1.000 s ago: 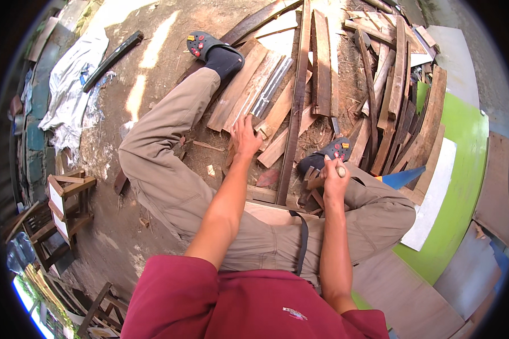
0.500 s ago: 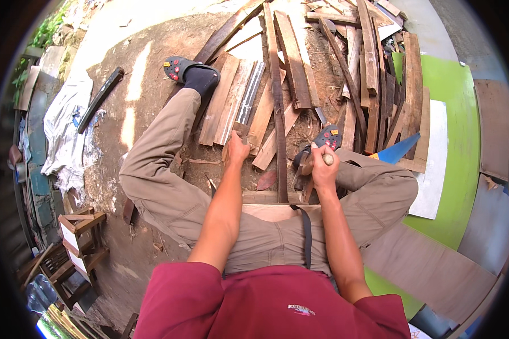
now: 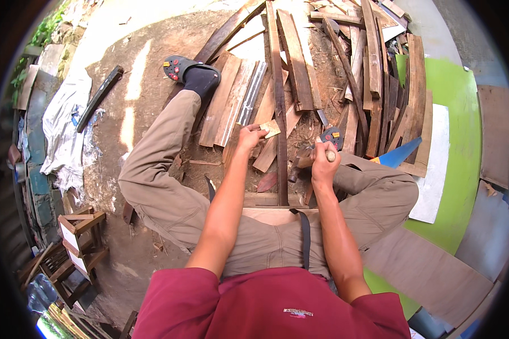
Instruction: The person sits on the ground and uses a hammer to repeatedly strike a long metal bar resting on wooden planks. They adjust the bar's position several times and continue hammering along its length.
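Note:
My left hand [image 3: 247, 139] pinches a small flat wooden block [image 3: 271, 129], raised above several planks between my legs. In my right hand [image 3: 324, 164] is a hammer [image 3: 293, 176], gripped by its wooden handle; the rounded handle end pokes up past my thumb, and the dark metal head points down to the left. My fingers cover much of the handle. A long dark wooden strip [image 3: 280, 113] runs lengthwise between my two hands, its near end at a pale board [image 3: 274, 215] by my lap.
Loose planks [image 3: 223, 101] and a stack of timber [image 3: 415, 85] lie ahead. A handsaw [image 3: 400, 152] with a blue blade rests beside my right knee. White cloth [image 3: 68, 130] and a dark wood piece [image 3: 100, 99] are at left, near a small wooden frame [image 3: 76, 243].
My left hand has lifted and turned the small wooden block up off the planks, toward the right. My right hand with the hammer has barely moved.

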`<state>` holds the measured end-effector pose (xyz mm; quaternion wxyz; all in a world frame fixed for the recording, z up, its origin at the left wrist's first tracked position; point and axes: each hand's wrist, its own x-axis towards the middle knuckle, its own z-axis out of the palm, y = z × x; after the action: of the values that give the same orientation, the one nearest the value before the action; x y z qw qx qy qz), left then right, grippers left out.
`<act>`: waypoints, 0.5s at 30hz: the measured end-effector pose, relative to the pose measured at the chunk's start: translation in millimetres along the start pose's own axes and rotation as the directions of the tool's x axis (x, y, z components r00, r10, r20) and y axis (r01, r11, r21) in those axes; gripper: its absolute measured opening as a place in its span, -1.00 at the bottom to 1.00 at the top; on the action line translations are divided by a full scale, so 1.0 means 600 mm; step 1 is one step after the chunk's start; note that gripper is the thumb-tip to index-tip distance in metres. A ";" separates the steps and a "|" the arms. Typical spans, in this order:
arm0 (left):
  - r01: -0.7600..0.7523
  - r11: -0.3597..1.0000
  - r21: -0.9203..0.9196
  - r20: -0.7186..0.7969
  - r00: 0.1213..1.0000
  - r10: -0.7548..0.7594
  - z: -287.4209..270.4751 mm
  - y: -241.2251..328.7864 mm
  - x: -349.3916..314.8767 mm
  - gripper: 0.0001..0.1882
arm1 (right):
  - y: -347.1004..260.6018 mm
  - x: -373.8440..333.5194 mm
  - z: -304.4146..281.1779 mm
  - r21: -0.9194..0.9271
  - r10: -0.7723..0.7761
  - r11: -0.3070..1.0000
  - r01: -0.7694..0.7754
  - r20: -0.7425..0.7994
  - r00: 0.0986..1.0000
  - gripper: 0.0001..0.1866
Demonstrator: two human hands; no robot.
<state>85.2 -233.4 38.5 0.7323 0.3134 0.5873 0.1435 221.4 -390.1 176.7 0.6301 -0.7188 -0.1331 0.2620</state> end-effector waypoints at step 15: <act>-0.156 0.940 0.303 -0.203 0.953 0.224 0.080 -0.038 0.009 -0.66 | -0.005 0.186 0.144 -0.076 0.082 0.995 -0.065 0.247 0.966 -0.61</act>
<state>128.7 -261.5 25.8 0.5878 0.4515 0.6509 0.1645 267.0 -259.3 150.3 0.5735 -0.7053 -0.1934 0.3690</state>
